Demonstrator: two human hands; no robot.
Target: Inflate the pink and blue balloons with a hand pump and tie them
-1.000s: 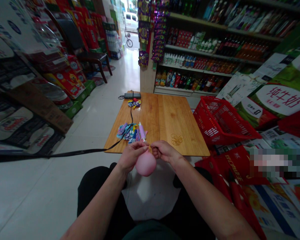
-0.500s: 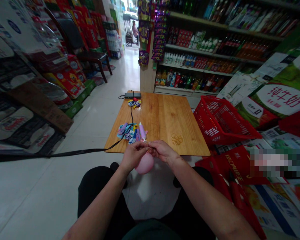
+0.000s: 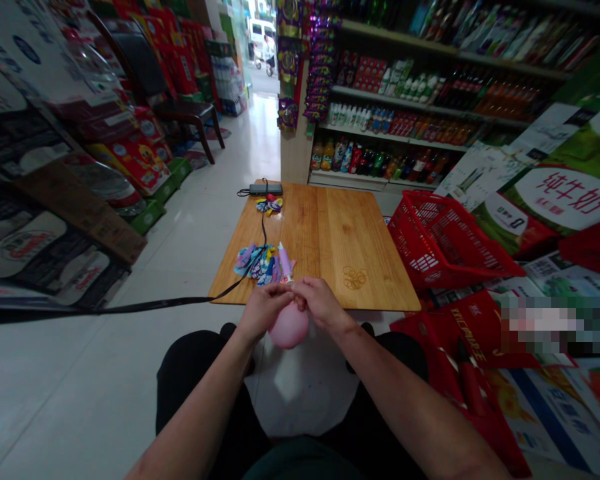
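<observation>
A small inflated pink balloon (image 3: 287, 328) hangs just off the near edge of a low wooden table (image 3: 330, 233). My left hand (image 3: 263, 308) and my right hand (image 3: 321, 303) are both closed around its neck, fingers pinched together above it. Just beyond my hands on the table lie a pile of several flat coloured balloons (image 3: 255, 260), a small lilac hand pump (image 3: 284, 260) and a few rubber bands (image 3: 354, 277).
A black cable (image 3: 263, 227) runs from a dark device (image 3: 265, 189) at the table's far edge toward me. A red shopping basket (image 3: 437, 240) stands right of the table. Drink shelves (image 3: 405, 127) are behind, stacked boxes and a chair (image 3: 180, 110) at left.
My two hands have drawn closer together over the balloon's neck. The balloon looks slightly smaller and sits higher under my fingers.
</observation>
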